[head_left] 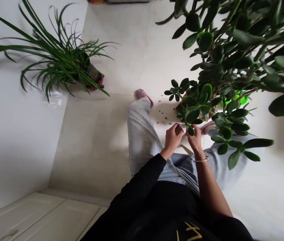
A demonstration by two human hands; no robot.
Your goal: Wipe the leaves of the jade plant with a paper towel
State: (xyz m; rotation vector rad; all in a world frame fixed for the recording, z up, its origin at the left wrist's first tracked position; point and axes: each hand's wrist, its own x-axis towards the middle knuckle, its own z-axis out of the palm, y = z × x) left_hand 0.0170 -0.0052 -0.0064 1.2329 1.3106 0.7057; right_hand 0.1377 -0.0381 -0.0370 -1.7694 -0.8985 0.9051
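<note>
A large jade plant [232, 57] with thick oval leaves fills the upper right and hangs over my lap. My left hand [173, 137] is closed in a pinch around a small thin object at the tip of a low branch [192, 115]; I cannot make out what it holds. My right hand [195, 138], a metal bangle on its wrist, is closed on a small leaf [190, 130] at that same branch tip. Both hands touch each other almost at the fingertips.
A spider-like plant with long narrow leaves stands in a red pot [94, 80] by the white wall at left. Small leaf bits [164, 115] lie scattered on the pale tiled floor near my slippered foot [143, 95]. A green object [239, 97] shows behind the jade plant.
</note>
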